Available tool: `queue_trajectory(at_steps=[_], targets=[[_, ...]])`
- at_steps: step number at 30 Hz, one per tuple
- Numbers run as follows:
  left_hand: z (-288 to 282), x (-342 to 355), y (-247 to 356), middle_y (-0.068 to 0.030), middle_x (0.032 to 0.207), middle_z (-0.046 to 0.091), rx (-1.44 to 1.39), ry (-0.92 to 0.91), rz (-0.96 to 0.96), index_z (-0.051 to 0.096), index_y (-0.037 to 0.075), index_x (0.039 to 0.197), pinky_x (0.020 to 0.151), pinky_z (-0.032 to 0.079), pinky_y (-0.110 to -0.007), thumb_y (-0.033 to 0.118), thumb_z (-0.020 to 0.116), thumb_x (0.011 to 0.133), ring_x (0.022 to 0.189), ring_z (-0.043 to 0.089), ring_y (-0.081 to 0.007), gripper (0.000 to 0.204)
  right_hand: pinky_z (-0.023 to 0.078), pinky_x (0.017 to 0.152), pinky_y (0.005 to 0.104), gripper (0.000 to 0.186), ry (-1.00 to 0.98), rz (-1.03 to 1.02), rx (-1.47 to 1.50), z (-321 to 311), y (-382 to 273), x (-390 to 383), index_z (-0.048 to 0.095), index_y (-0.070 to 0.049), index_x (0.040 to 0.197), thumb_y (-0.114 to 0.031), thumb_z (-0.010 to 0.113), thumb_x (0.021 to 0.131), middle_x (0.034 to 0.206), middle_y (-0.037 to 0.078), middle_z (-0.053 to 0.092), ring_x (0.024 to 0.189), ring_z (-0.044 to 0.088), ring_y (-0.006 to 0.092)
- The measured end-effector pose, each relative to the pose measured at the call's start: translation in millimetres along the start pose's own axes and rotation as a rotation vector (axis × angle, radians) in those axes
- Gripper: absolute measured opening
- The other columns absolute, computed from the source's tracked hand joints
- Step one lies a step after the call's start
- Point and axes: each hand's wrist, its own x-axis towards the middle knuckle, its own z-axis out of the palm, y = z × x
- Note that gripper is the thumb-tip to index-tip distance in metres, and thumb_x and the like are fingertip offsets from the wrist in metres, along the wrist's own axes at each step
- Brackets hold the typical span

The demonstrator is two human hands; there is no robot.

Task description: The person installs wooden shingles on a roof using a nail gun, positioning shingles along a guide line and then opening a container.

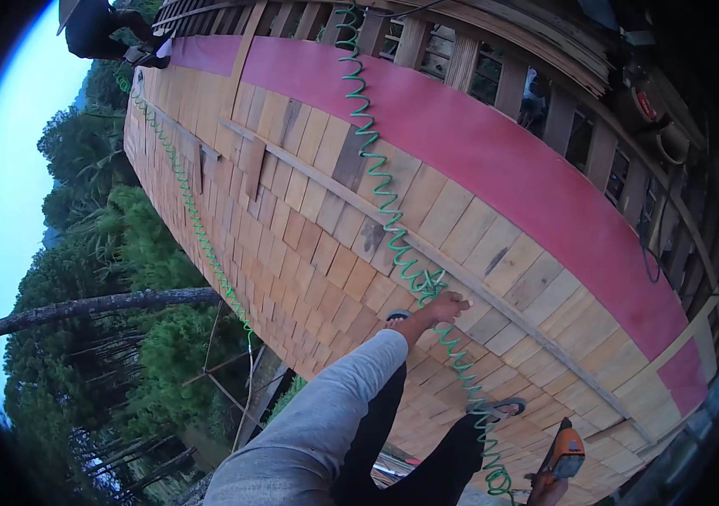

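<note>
My left hand [446,309] reaches out over the shingles with its fingers closed around a green coiled air hose [386,201]. A bunched part of the coil sits just above the hand, and more of it runs down past my legs. At the lower right my right hand [550,490] grips an orange and black nail gun [565,456], mostly cut off by the lower edge. Beneath both hands lie rows of wooden shingles [326,258].
A long batten [326,181] crosses the sloping shingles. Beyond runs a red underlay strip [461,143], then open slats [414,42]. A second green coiled hose [186,198] lies along the left. Another person [102,29] is at the upper left. Trees [132,312] stand past the roof edge.
</note>
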Motion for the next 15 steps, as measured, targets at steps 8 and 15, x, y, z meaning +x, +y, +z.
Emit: queue_trajectory(at_steps=[8,15], targets=[[-222,-170,-63,-0.0067,0.098,0.066,-0.052,0.449,0.096,0.063,-0.007,0.125,0.073,0.052,-0.031,0.041,0.072,0.095,0.084,0.061,-0.0139,0.057,0.05,0.062,0.0539,0.041,-0.106,0.115,0.103,12,-145,43,0.065,0.004,0.093,-0.037,0.067,0.097,0.076,0.026,0.064,0.067,0.062,0.0464],[-273,-403,-216,-0.0121,0.084,0.069,0.045,0.627,-0.376,0.07,-0.006,0.11,0.058,0.051,-0.035,0.037,0.071,0.095,0.069,0.063,-0.0189,0.046,0.053,0.078,0.0546,0.029,-0.674,0.383,0.248,41,-169,19,0.066,0.001,0.109,-0.022,0.073,0.092,0.095,0.025,0.069,0.086,0.066,0.047]])
